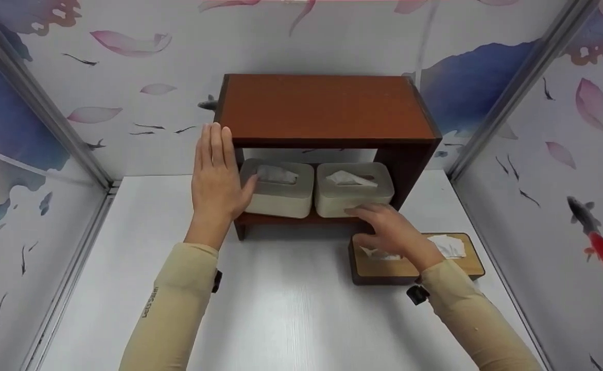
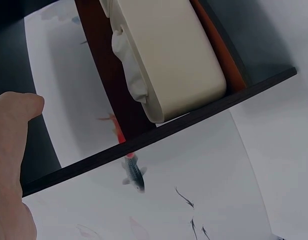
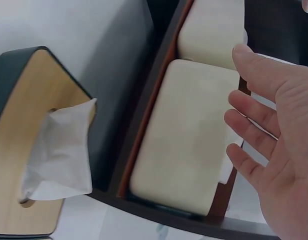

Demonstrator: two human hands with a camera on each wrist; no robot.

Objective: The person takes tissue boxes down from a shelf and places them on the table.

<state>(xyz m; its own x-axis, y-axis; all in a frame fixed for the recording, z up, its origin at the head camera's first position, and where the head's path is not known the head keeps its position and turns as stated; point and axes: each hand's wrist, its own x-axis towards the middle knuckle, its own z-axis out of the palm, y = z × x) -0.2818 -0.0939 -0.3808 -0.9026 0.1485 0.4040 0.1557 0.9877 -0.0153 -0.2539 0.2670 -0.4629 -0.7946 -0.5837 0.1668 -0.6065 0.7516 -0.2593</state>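
Observation:
My left hand is at the left end of a brown wooden shelf, fingers straight and together, thumb held out toward the left tissue box. In the left wrist view its thumb shows at the left edge. Two cream tissue boxes, a left one and a right one, sit side by side inside the shelf, white tissue poking from each top. In front of the right box is my right hand, fingers loosely bent. The right wrist view shows nothing held in that hand.
In front of the shelf's right side lies a wood-topped tissue holder with dark sides and two tissue tufts, partly under the right hand. Printed panels, a left wall and a right wall, flank the white table.

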